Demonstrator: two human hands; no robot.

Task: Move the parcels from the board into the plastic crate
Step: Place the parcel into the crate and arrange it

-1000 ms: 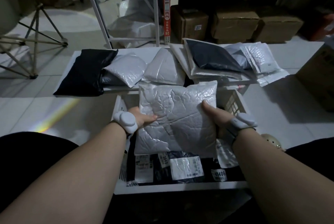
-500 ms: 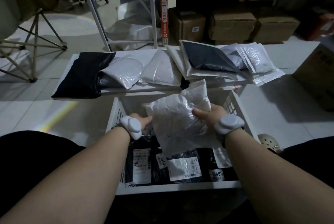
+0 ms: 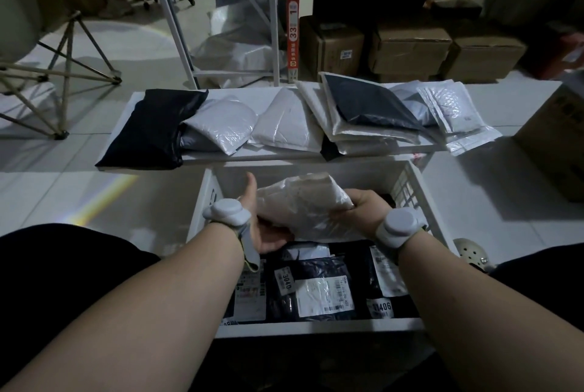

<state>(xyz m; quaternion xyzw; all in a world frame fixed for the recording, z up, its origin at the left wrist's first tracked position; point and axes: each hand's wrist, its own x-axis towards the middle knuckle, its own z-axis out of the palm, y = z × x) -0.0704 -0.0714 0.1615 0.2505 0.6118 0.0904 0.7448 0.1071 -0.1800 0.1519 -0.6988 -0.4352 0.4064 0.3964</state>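
Note:
A white crinkled parcel lies low inside the white plastic crate, above dark labelled parcels. My left hand supports its left underside, thumb raised and apart from it. My right hand grips its right edge with curled fingers. Behind the crate, the white board carries a black parcel, two white parcels and a stack of white and dark parcels.
Cardboard boxes stand under grey shelving at the back. Another box sits at the right. A chair's wooden legs are at the left. My knees flank the crate on the tiled floor.
The white parcel has gone from upright above the crate to tilted flat and lower inside it. Both hands sank with it, and my left thumb has lifted off.

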